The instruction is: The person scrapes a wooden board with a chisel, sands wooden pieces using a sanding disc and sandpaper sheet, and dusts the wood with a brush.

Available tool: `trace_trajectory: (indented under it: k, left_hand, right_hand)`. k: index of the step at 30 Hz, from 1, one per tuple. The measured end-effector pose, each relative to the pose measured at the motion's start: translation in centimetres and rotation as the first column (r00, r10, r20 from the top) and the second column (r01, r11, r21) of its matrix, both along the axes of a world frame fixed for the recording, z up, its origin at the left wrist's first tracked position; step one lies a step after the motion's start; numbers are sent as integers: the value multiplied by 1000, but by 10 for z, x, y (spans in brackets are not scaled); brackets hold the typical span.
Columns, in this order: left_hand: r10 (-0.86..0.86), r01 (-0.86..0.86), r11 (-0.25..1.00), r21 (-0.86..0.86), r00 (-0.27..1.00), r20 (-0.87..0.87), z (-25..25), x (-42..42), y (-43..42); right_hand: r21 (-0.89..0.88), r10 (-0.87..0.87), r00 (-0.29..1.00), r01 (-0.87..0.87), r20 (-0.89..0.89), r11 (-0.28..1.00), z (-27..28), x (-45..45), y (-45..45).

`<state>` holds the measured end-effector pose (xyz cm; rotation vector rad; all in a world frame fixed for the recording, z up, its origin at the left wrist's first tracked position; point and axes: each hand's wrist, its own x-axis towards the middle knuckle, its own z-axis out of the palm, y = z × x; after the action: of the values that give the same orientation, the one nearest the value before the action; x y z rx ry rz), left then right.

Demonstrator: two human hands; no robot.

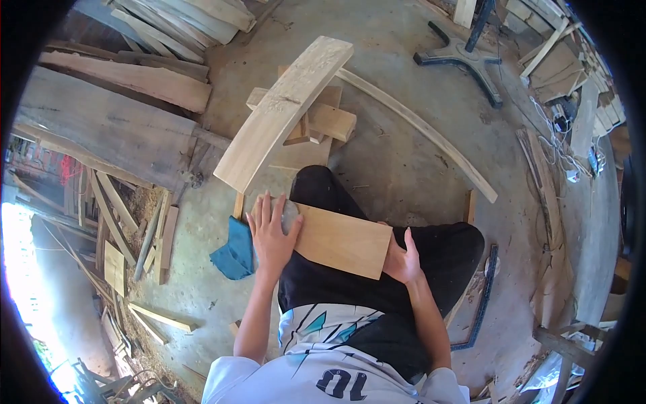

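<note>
A flat, smooth wooden board (344, 241) lies across my lap, tilted down to the right. My right hand (402, 261) grips its right end, thumb raised by the edge and the other fingers partly hidden behind the wood. At the opposite end is my left hand (272, 232), its fingers stretched out and spread. Between that hand and the board's left edge shows a thin grey rounded piece (290, 214), partly covered by the hand; its kind is unclear. A blue-green cloth (235, 250) lies just left of my left wrist.
Ahead, a long thick plank (286, 108) rests over stacked wooden blocks (332, 121). A thin strip (424, 128) slants to the right. A dark framing square (479, 310) lies beside my knee. Beyond are a metal stand base (464, 57), tangled cables (558, 135) and piled boards (114, 108).
</note>
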<state>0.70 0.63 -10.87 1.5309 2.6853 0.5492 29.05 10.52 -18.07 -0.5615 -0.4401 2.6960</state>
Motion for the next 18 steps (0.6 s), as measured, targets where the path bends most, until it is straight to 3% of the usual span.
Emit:
trace_trajectory:
  k: [3, 5, 6, 8, 12, 18]
  left_hand:
    - [-90, 90, 996, 3, 995, 37, 3, 19, -3]
    - [-215, 216, 976, -16, 974, 73, 8, 52, -9]
    - [-259, 262, 965, -22, 961, 99, 13, 68, -13]
    - [-324, 327, 945, 1, 937, 129, 12, 95, -19]
    - [-309, 317, 947, -47, 942, 129, 16, 95, -8]
    - [-69, 70, 997, -43, 997, 22, 6, 32, 9]
  right_hand:
    - [9, -20, 1000, 20, -21, 1000, -1, 0, -3]
    - [291, -74, 990, 37, 117, 956, -5, 0, -7]
    - [205, -112, 986, 85, 124, 975, -6, -2, -7]
    - [233, -93, 980, 50, 178, 971, -3, -1, -8]
    - [272, -60, 964, -13, 259, 962, 0, -5, -8]
    - [330, -46, 968, -39, 246, 943, 6, -7, -10]
